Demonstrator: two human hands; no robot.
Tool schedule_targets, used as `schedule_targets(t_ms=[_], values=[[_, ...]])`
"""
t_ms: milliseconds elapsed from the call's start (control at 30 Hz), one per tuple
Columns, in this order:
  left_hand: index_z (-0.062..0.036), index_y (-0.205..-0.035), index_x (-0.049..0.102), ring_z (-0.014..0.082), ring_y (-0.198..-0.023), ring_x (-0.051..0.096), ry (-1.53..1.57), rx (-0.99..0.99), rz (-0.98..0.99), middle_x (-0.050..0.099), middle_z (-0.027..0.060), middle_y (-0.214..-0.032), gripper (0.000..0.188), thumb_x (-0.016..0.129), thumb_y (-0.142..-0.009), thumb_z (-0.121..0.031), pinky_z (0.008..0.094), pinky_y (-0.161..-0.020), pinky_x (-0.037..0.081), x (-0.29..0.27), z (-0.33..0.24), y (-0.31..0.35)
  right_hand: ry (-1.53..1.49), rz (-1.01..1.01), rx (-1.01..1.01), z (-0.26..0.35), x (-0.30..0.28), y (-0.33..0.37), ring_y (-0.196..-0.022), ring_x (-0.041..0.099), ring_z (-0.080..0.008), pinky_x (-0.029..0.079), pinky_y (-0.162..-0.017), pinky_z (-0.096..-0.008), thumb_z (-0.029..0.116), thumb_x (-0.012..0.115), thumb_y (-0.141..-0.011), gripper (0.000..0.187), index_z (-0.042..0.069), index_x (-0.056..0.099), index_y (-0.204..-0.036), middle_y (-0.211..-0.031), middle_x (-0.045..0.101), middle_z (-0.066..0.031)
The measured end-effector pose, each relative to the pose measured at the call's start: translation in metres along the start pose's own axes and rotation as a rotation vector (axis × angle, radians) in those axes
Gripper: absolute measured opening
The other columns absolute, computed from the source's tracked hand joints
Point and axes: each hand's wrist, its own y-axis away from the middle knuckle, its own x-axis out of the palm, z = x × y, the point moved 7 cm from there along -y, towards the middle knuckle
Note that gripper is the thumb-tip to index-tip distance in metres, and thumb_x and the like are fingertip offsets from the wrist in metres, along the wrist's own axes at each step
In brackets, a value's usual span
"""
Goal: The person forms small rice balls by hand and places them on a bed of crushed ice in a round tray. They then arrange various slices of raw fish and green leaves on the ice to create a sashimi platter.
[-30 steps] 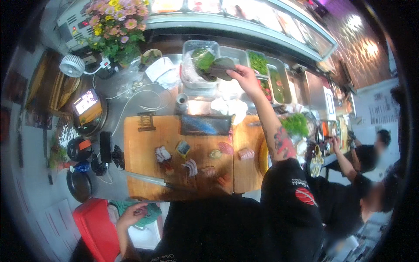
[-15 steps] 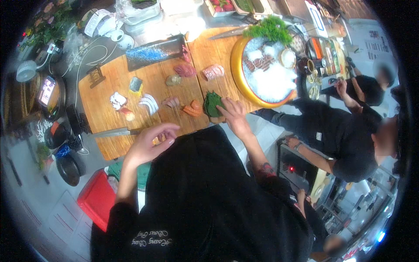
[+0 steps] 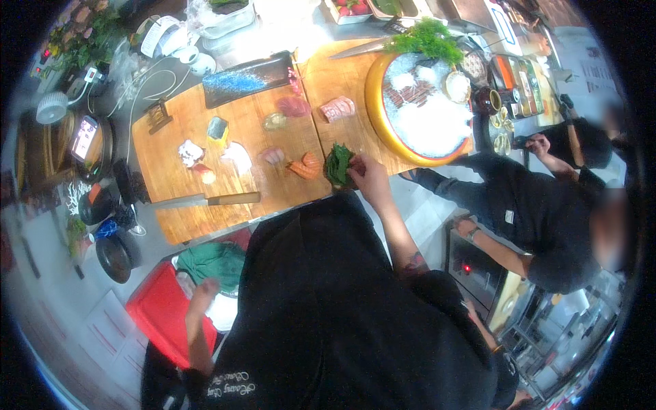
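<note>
Right hand (image 3: 371,182), fingers bent, touches the green leaves (image 3: 337,164) at its left; whether it pinches them is unclear. Left hand (image 3: 203,295) blurs, its grip unreadable.

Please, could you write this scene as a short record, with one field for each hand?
Left hand: near green cloth; contact unclear
Right hand: touching dark green leaves
Wooden board: orange slices left of the leaves, knife near the front edge
Dark tray: blue-patterned, on the board's far side
Yellow tub: on the right, holding white, icy-looking material
</note>
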Motion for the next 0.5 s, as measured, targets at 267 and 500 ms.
schedule_targets(t_ms=[267,500], values=[[-0.0024,-0.117,0.073,0.0209,-0.095,0.074,0.189,0.564,-0.246,0.076,0.0102,-0.103,0.025,0.072,-0.092,-0.005,0.0335,-0.089,0.056,-0.017,-0.198,0.013,0.119,0.096,0.046,0.002,-0.002,-0.012,-0.09,0.07,-0.0354,0.055,-0.079,-0.0437,0.003,0.076,-0.082,0.03,0.002,0.065,-0.11,-0.095,0.069,-0.019],[-0.0052,-0.109,0.067,0.039,-0.097,0.069,-0.172,0.875,-0.38,0.07,0.0149,-0.102,0.03,0.078,-0.089,-0.024,0.0471,-0.08,0.056,0.049,-0.456,-0.071,0.147,0.017,-0.156,0.009,-0.005,-0.023,-0.08,0.069,-0.0313,0.055,-0.073,-0.0418,0.01,0.082,-0.083,0.023,0.002,0.068,-0.099,-0.088,0.069,-0.0148]])
